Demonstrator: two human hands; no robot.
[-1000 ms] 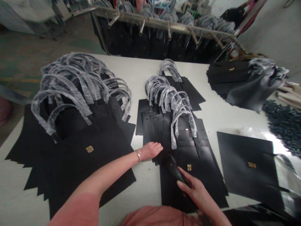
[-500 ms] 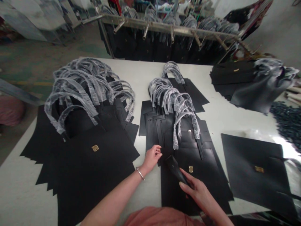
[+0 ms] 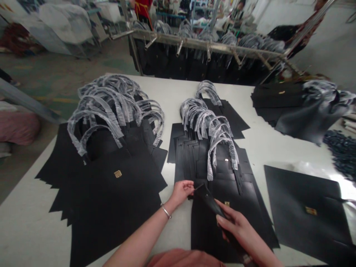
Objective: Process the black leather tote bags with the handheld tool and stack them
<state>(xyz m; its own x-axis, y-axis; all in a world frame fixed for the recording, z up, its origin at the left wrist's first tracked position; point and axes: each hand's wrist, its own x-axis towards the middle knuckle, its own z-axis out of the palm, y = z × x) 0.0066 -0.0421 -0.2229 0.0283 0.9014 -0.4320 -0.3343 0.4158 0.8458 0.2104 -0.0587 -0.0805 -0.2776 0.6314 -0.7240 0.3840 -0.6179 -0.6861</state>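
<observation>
In my right hand (image 3: 236,226) is a long, smooth black piece (image 3: 210,200) with a squared far end; I cannot make out its kind. My left hand (image 3: 182,193) has its fingers pinched together at that end's left corner. Whatever they hold is too small to tell. Both hands are above a stack of black handbags (image 3: 205,233), which lie flat and overlap. Their looped handles (image 3: 222,142) are wrapped in clear plastic. A gold clasp (image 3: 227,204) on the front bag is partly covered by the right hand's piece.
To the left lies a larger overlapping pile of black bags (image 3: 105,204). A single black bag (image 3: 300,193) is at the right, with more bags (image 3: 278,100) behind it. Small dark pieces (image 3: 340,148) are heaped at the right edge. Beyond the table stands a metal rack (image 3: 211,44) hung with bags.
The view has tilted up slightly, so things sit lower in the picture. The black piece's squared end has come up against my left fingertips.
</observation>
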